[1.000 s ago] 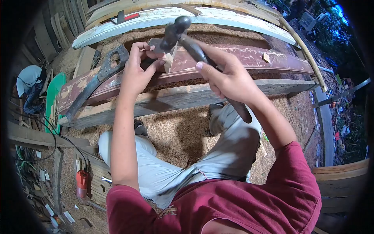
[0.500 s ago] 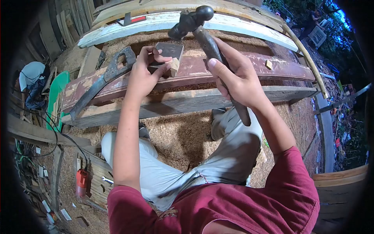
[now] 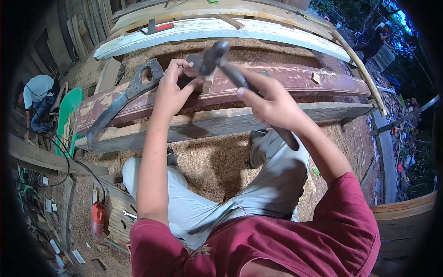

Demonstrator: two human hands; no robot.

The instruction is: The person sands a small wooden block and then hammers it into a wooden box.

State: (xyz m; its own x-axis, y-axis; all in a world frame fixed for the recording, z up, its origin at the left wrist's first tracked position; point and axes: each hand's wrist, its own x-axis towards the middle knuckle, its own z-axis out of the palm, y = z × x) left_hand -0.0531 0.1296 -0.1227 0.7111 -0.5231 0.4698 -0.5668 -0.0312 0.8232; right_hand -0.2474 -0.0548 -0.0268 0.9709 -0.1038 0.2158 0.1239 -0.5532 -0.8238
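Note:
My right hand (image 3: 277,102) is wrapped round the handle of a hammer (image 3: 241,79). The hammer's dark head, a little blurred, is over the small wooden block (image 3: 208,85). Thumb and fingers of my left hand (image 3: 174,85) pinch that block at the near edge of a reddish-brown plank (image 3: 277,76). Just behind the block is a dark flat piece (image 3: 194,59), mostly covered by the hammer head and my fingers. A handsaw (image 3: 134,90) lies on the plank left of my left hand. Another small wood piece (image 3: 315,78) sits on the plank to the right.
A grey beam (image 3: 221,121) runs in front of the plank. Beyond lies a white board (image 3: 258,32) with a square (image 3: 157,27) on it. A red power tool (image 3: 98,217) and a wrench (image 3: 129,214) are at lower left. Two other people are in the background.
The hammer has swung down and left, its head now over the small wooden block. My left hand stays at the block.

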